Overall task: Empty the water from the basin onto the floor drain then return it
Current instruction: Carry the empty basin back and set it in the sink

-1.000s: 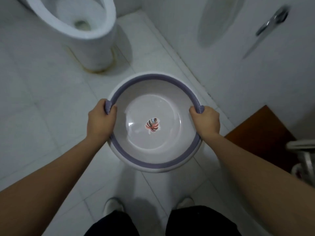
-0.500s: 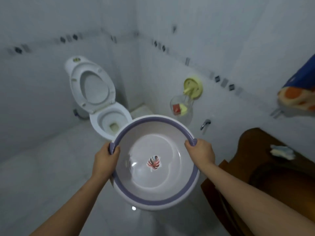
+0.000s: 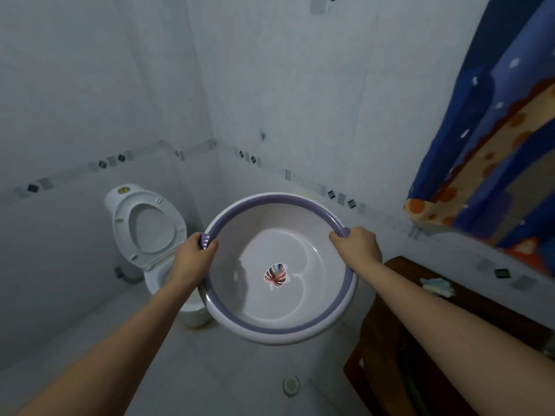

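Note:
I hold a round white basin (image 3: 280, 319) with a purple rim and a leaf sticker on its bottom, raised in front of me above the floor. My left hand (image 3: 193, 255) grips the rim on its left side. My right hand (image 3: 357, 244) grips the rim on its right side. The basin tilts slightly toward me, and a thin film of water glints on its bottom. A round metal floor drain (image 3: 290, 384) lies in the white tiled floor below the basin's near edge.
A white toilet (image 3: 150, 232) with its seat lid up stands at the left against the back wall. A dark wooden table (image 3: 420, 340) is at the right, with a small cloth (image 3: 437, 286) on it. A blue and orange curtain (image 3: 495, 151) hangs at upper right.
The view has lifted from the floor to the walls and shifted right. The basin has stayed in both hands and risen in the view. The floor drain has come into sight below it.

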